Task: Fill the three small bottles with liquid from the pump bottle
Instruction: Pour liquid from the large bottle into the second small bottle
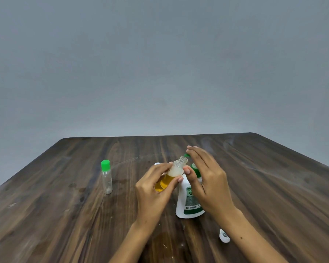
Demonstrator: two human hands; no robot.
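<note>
My left hand (156,186) grips a small clear bottle (172,173) with no cap, tilted with its open neck toward the pump nozzle. Yellow liquid with foam on top fills its lower part. The white pump bottle (188,202) with a green pump head (195,168) stands on the wooden table (65,215) just right of it. My right hand (207,179) lies over the pump head with straight fingers, its thumb near the small bottle's neck. Another small clear bottle (106,177) with a green cap stands upright to the left and looks empty. A white top (157,164) peeks out behind my left hand.
A small white cap (224,235) lies on the table near my right forearm. The table's far edge meets a plain grey wall. A few pale drops mark the wood in front of the pump bottle.
</note>
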